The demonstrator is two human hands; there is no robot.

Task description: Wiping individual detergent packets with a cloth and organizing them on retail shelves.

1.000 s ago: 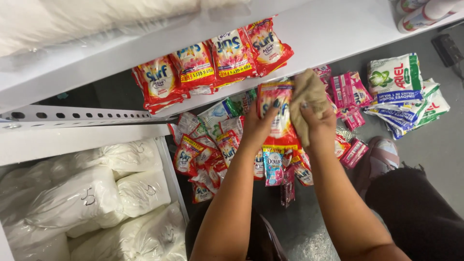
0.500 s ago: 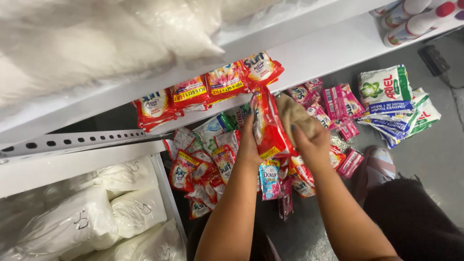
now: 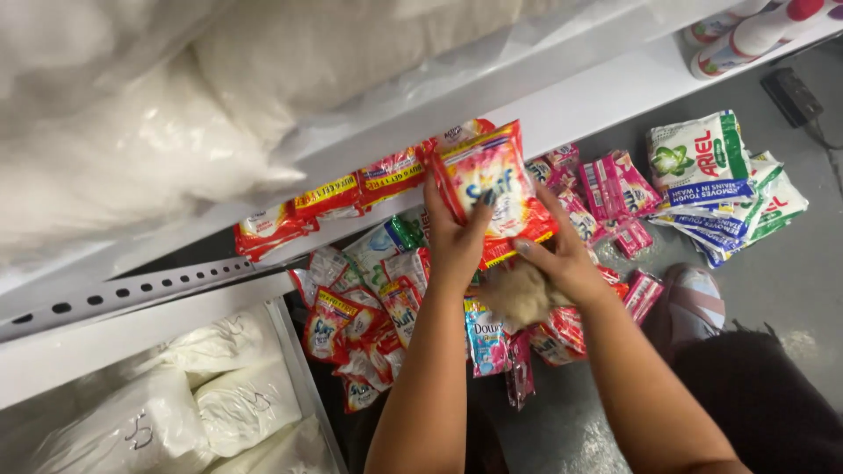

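Note:
My left hand grips the left side of a red detergent sachet and holds it up near the white shelf edge. My right hand supports the sachet's lower right corner and also clutches a crumpled beige cloth. Other red sachets lie in a row on the shelf just to the left. Below my hands a pile of mixed small sachets covers the grey floor.
Pink sachets and green-and-white detergent packs lie on the floor to the right. White filled bags fill the lower left shelf, and more bags sit above. A perforated metal rail crosses left. Bottles stand top right.
The red sachet has been lifted higher and turned face up toward the shelf. The cloth has dropped from on top of the sachet to beneath it in my right hand.

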